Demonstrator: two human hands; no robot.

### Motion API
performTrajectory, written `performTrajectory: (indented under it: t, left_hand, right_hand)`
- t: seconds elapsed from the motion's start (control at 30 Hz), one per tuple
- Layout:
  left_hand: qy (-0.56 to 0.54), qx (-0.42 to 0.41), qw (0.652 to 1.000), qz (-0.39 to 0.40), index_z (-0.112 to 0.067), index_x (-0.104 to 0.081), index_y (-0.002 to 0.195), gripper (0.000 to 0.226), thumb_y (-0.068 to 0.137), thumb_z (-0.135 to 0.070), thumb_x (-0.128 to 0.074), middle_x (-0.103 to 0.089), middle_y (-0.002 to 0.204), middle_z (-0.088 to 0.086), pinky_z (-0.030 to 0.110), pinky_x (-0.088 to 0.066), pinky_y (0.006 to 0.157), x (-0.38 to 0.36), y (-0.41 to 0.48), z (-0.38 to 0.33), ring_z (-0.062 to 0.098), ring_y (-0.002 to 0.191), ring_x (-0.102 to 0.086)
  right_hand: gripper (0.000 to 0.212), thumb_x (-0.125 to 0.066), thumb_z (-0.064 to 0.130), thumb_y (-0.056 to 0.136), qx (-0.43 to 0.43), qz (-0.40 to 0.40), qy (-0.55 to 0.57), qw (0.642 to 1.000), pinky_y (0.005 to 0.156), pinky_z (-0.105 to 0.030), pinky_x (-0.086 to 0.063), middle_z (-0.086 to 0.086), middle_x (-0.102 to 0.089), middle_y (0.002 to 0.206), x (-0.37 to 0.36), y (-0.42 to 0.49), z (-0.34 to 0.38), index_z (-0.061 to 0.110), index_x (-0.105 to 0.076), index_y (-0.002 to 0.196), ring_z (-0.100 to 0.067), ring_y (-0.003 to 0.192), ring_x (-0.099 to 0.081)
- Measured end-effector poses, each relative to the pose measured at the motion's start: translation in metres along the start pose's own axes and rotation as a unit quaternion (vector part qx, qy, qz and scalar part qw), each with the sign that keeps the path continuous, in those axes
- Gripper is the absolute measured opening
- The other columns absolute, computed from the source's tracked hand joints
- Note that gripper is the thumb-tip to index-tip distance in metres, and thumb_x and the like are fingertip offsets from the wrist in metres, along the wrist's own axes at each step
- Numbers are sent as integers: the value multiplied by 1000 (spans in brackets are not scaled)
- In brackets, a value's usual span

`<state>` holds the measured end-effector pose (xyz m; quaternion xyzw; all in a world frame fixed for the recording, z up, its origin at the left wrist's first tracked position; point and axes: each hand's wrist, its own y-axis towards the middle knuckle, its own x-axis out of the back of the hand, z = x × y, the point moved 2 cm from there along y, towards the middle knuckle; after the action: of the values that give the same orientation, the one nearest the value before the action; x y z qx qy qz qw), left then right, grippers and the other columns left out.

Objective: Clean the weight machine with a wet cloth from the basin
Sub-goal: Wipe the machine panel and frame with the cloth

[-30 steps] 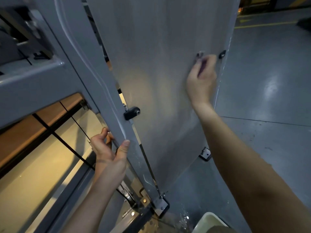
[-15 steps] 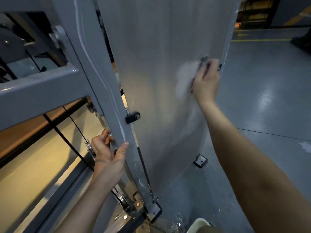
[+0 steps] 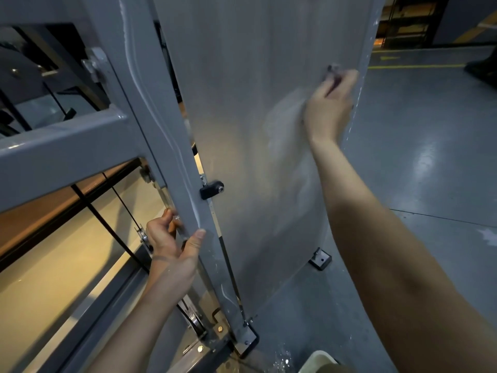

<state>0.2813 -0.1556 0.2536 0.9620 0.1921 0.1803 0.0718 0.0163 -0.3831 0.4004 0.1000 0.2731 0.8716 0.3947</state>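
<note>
The weight machine fills the left and middle of the head view: a grey steel frame post (image 3: 172, 146) and a tall frosted shield panel (image 3: 255, 130). My right hand (image 3: 329, 106) presses a dark cloth (image 3: 333, 74) against the panel near its right edge, fingers curled round the cloth. A pale wet smear (image 3: 285, 122) lies on the panel left of that hand. My left hand (image 3: 172, 246) grips the lower part of the frame post, thumb on its front face. A corner of the pale basin (image 3: 318, 360) shows at the bottom edge.
A black bracket (image 3: 212, 189) joins panel and post. Cables and a pulley (image 3: 195, 320) run behind the post. A black foot bracket (image 3: 320, 258) sits on the glossy grey floor (image 3: 430, 170). Water drops (image 3: 282, 358) lie by the basin. Yellow floor lines (image 3: 416, 66) run at the far right.
My right hand with the cloth went down and then back up along the panel's right edge, leaving a wet smear. My left hand kept its grip on the post.
</note>
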Motion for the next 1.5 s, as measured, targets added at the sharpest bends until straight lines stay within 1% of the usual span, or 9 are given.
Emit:
performTrajectory:
  t: [0.17,0.23,0.37,0.6,0.77,0.97,1.13,1.33,1.5]
  left_hand:
    - [-16,-2,1000,5,-68,-23,117,64,76,-51,-69,-47,141,-1,55,-45,110,2,1,1,24,133,-51]
    - [-18,-1,1000,9,-67,-23,118,65,75,-55,-70,-46,142,-1,55,-46,109,3,2,3,24,134,-51]
    - [-15,-6,1000,13,-67,-22,117,63,83,-48,-71,-46,141,0,56,-46,109,1,2,3,25,133,-51]
    - [-19,-3,1000,-5,-65,-25,117,63,73,-61,-70,-44,142,1,54,-45,111,1,3,4,23,135,-49]
    - [-8,-24,1000,-1,-65,-27,112,54,81,-53,-69,-42,141,9,51,-47,111,1,1,0,24,132,-50]
    - [-47,-28,998,25,-53,-28,119,61,80,-55,-75,-37,152,-1,48,-57,99,2,2,1,21,139,-48]
    - [-61,-39,997,26,-40,-23,130,66,84,-50,-70,-35,152,-3,47,-58,97,0,1,5,20,139,-48]
    - [-75,-36,996,27,-43,-24,130,73,78,-58,-73,-35,153,-5,49,-56,101,0,-1,5,17,140,-47]
    - [-62,-42,997,-11,-35,-21,145,84,81,-40,-74,-37,134,-43,35,-46,108,-2,-17,9,-8,137,-44]
  right_hand:
    - [20,-42,14,100,432,158,26,888,56,-36,-46,-10,-68,94,24,-120,14,14,-59,111,-30,71,-63]
    - [19,-47,16,95,394,135,-16,909,63,-39,-48,-4,-67,97,22,-94,-14,25,-50,111,-27,76,-62]
    - [18,-46,25,100,11,28,16,999,77,-50,-53,-4,-71,98,9,-28,-8,13,-54,110,-31,86,-67]
    - [28,-47,8,95,466,179,6,866,53,-36,-54,-8,-72,96,31,-150,-23,21,-53,119,-30,69,-66]
    - [22,-46,21,102,137,82,7,987,68,-43,-52,-6,-71,106,16,-95,-12,17,-56,121,-30,87,-66]
    - [34,-56,11,87,383,171,-21,908,48,-35,-49,-3,-66,97,34,-175,-57,25,-48,116,-30,67,-63]
    - [24,-42,23,104,40,38,-32,998,74,-44,-52,-6,-73,110,8,-98,-66,11,-56,121,-31,94,-68]
    - [32,-52,19,90,296,254,-69,918,52,-40,-53,-8,-70,95,41,-212,-121,27,-47,121,-36,72,-67]
    - [23,-34,34,105,-90,116,-122,982,70,-46,-46,-19,-70,101,20,-142,-172,16,-44,117,-45,88,-66]
